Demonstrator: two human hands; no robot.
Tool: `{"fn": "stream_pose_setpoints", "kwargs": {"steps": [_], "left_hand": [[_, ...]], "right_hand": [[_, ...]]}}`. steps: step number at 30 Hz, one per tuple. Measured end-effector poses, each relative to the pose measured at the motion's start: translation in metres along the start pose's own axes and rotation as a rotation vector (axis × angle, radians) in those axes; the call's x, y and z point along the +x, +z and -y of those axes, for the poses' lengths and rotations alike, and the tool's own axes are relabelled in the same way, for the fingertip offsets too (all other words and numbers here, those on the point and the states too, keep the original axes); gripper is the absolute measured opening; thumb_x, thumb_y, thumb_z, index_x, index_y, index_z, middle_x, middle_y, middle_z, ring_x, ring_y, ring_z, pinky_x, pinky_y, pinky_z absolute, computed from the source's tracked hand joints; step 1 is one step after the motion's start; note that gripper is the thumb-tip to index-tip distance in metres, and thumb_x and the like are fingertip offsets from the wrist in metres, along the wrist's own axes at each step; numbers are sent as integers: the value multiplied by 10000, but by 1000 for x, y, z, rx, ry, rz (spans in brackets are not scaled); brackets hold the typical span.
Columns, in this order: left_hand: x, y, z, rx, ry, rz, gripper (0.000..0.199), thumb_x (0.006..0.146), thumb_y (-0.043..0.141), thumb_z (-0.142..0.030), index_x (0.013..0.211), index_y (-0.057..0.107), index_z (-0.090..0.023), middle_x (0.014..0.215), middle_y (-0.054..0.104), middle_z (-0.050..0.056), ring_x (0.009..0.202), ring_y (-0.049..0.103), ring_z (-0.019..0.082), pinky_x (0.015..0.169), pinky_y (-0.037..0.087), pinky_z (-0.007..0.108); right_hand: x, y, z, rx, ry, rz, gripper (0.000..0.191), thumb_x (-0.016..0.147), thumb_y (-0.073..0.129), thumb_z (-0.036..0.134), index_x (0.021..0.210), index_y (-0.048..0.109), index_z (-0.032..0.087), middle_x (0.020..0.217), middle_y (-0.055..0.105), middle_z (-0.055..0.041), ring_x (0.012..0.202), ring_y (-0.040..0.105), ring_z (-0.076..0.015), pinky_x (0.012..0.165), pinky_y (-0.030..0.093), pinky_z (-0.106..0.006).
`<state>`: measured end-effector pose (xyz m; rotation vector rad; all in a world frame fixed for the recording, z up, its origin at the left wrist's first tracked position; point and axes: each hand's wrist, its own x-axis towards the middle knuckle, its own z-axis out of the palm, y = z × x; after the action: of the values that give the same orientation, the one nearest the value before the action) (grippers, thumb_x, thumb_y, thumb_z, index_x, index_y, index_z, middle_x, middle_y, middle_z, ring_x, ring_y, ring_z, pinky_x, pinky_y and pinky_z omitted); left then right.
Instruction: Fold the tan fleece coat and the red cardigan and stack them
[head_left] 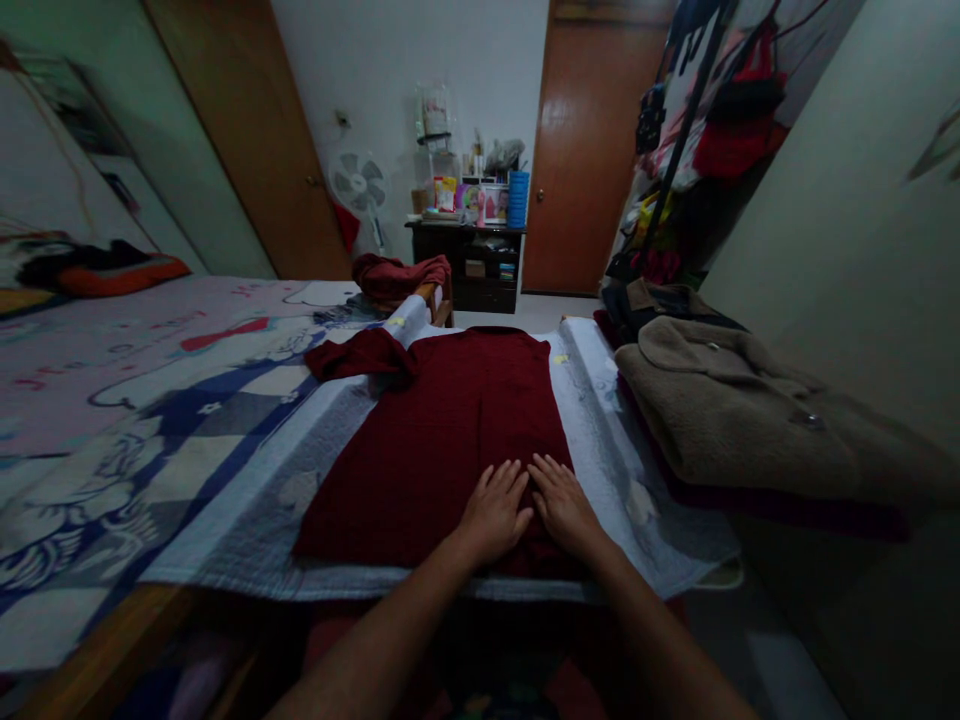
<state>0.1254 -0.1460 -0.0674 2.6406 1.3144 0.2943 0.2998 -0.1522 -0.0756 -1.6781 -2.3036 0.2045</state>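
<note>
Both hands, left and right, press flat with fingers lightly spread on the near right part of a dark red shirt, apparently smoothing it. The pale blue cloth beneath probably gives it a clean, even bed.

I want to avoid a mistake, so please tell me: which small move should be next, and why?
Probably the left hand should bring the sleeve inward over the red garment: it juts out at left, while none sticks out at right.
</note>
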Motion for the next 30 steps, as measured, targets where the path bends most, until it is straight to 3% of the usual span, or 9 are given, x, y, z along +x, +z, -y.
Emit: {"fn": "stream_pose_setpoints", "kwargs": {"steps": [10, 17, 26, 30], "left_hand": [[-3, 4, 3, -56, -1, -46, 604, 945, 365, -483, 1476, 302, -201, 1553, 294, 62, 1438, 222, 211, 1182, 163, 433], [-3, 1, 3, -73, 6, -18, 623, 904, 416, -367, 1479, 299, -158, 1555, 284, 77, 1443, 203, 208, 1192, 132, 421], [-6, 0, 1, -120, -13, -53, 587, 895, 447, -359, 1450, 361, -189, 1543, 315, 64, 1432, 237, 209, 1191, 141, 432], [-13, -10, 7, -225, -29, -28, 537, 898, 485, -380, 1410, 425, -230, 1526, 352, 50, 1420, 270, 215, 1181, 167, 461]], "right_hand": [[-2, 5, -4, -68, -14, -14, 526, 894, 410, 233, 1418, 437, 205, 1525, 344, -45, 1418, 273, -217, 1144, 262, -441], [-4, 5, -2, -129, 10, -4, 624, 848, 487, 334, 1457, 378, 251, 1561, 254, -51, 1446, 172, -290, 1145, 183, -509], [-9, 4, -6, -56, 1, -99, 542, 897, 438, 346, 1419, 427, 198, 1502, 388, -60, 1419, 259, -245, 1146, 238, -469], [-10, 8, -9, -42, -18, -133, 510, 901, 446, 334, 1388, 460, 181, 1487, 412, -69, 1404, 290, -257, 1135, 259, -485]]}}
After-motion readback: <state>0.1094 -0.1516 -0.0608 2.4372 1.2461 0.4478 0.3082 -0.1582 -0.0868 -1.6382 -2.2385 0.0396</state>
